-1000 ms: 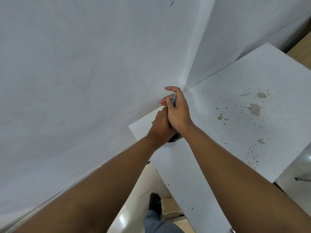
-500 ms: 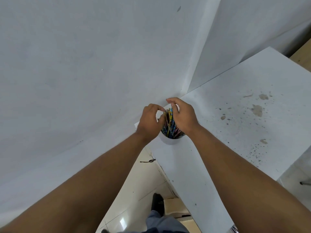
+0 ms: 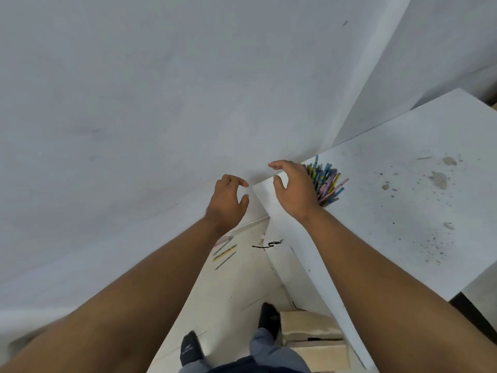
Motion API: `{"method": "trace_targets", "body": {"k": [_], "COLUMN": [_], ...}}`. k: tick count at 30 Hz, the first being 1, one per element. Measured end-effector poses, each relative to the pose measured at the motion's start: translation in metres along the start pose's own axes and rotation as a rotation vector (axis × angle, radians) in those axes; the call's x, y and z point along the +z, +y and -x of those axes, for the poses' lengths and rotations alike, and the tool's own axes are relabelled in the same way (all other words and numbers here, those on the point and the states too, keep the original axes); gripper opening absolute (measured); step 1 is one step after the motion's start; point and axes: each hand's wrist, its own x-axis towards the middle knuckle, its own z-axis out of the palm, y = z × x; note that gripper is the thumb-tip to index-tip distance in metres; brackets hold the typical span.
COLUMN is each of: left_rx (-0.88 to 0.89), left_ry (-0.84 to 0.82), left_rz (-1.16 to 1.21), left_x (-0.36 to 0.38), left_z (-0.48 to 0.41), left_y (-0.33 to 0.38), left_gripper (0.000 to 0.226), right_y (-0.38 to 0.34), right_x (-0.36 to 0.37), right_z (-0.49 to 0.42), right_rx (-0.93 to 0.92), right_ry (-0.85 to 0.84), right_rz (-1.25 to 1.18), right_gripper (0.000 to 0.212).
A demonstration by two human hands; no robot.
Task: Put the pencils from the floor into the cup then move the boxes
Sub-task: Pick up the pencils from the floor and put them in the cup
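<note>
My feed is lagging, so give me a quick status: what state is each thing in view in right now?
left hand: open, empty, off the table's edge
right hand: open, empty, beside the cup's pencils
pencils in cup: bundled, fanned out, on the table; cup itself hidden
pencils on floor: a few lying loose, not picked up
cardboard boxes: on the floor by the table, untouched
table: white top, stained with spots

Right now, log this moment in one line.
left hand open | right hand open | colourful pencils in cup | thin pencils on floor
</note>
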Motion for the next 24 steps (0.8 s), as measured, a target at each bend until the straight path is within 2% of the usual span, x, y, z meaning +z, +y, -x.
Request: {"method": "trace_targets", "body": {"k": [6,11,17,24], "left_rx": [-0.029,-0.056,-0.062,-0.137], "left_ry": [-0.04,-0.104,-0.191,-0.184], "left_rz": [-0.063,-0.103,-0.141,-0.113], "left_x": [-0.05,-0.069,-0.068,-0.04], "left_z": [0.06,0.095,0.124,0.136], "left_y": [-0.06,-0.112,-0.17,-0.215], "left_gripper": [0.03,0.032,0.036,0.036], "right_y": [-0.046,-0.06,-0.067,-0.041], "right_x": [0.055,0.093,0.135,0.188], "right_z": [0.044,0.079,0.112,0.136], "right_rx": [-0.002,0.071,0.097,0.163], "right_ry": [-0.119,-0.192,-0.256,-0.347], "right_rz": [0.041,0.052,0.078,0.101], "right_gripper": [0.037,0.04,0.043,0.048]}}
